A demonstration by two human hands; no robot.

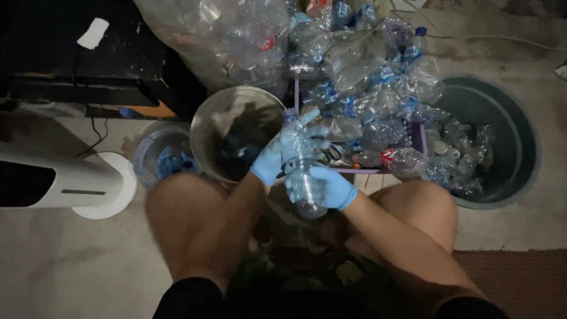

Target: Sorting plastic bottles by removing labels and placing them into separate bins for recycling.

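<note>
Leftmost, a round grey metal bucket stands open. Beside it, my blue-gloved left hand wraps the top of a clear crushed plastic bottle, its long axis upright. My blue-gloved right hand clasps its lower body, nearer my knees.

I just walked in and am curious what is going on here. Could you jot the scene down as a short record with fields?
left hand: left hand, blue glove, on the upper part of a clear plastic bottle
right hand: right hand, blue glove, grips the bottle lower down
ahead: heap of empty bottles
left of heap: metal bucket; small tub with blue caps
right: round dark basin
</note>
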